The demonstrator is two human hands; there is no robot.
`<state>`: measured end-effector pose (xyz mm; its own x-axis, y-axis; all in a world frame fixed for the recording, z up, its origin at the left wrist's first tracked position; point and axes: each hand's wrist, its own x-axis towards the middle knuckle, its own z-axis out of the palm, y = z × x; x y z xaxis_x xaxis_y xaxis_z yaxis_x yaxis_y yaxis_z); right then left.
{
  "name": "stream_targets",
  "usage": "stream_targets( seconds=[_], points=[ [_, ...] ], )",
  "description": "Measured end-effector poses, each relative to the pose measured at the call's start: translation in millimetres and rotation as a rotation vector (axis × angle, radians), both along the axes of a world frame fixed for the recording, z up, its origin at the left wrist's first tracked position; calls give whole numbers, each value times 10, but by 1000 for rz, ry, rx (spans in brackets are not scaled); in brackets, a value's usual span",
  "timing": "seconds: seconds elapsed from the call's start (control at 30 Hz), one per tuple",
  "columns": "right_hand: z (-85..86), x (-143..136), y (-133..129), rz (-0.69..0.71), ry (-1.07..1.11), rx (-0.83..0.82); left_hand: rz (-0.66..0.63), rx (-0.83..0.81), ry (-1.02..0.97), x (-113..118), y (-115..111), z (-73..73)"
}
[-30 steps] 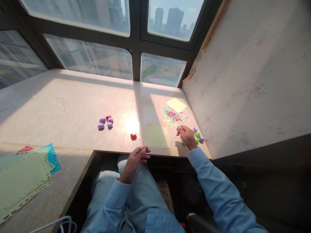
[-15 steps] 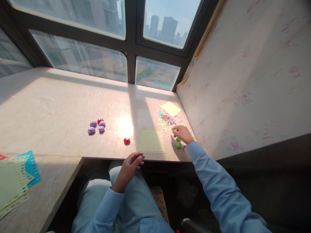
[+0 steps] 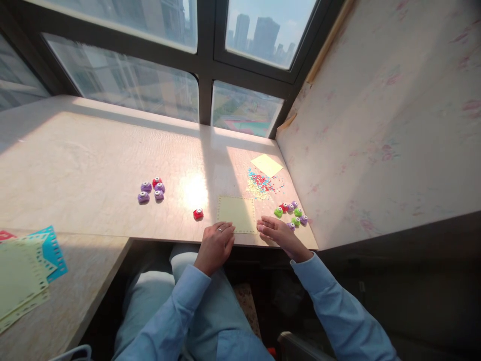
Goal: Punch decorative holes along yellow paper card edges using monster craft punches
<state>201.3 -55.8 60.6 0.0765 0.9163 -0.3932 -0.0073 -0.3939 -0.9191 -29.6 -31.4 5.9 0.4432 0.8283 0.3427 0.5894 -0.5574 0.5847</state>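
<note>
This looks like a room in a home, seemingly high up in an apartment building. Floral wallpaper (image 3: 394, 115), torn along its edge, meets a dark window frame (image 3: 205, 90). The panes (image 3: 130, 77) look out on high-rise towers (image 3: 266, 36) and what seems a sports ground (image 3: 248, 124) far below. Hobby supplies, craft punches (image 3: 146, 186) and hole-edged paper (image 3: 236, 214), lie on the marble-patterned counter (image 3: 93, 150).
</note>
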Motion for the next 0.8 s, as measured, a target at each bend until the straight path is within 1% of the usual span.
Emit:
stream_targets(
  seconds=[0.1,0.23,0.3,0.4,0.47,0.53,0.7,0.8],
  points=[
    [6,-111,-58,-140,180,-49,1,31,24,-7,-3,-43],
    [-39,-138,-13,-257,308,-54,-19,27,6,-49,-3,-66],
    [-69,-117,38,-265,326,-67,-31,17,9,-62,-6,-66],
    [-95,-96,122,-218,291,-99,-40,2,22,-66,-13,-56],
    [-102,-101,178,-164,228,-120,-41,-8,25,-64,-16,-45],
    [-110,-119,237,-95,119,-123,-40,-16,24,-62,-18,-39],
    [-157,-166,375,36,-322,-45,-55,-22,-25,-76,-31,-65],
    [-179,-170,406,56,-521,21,-40,-17,-149,-114,-41,-83]
  ],
)
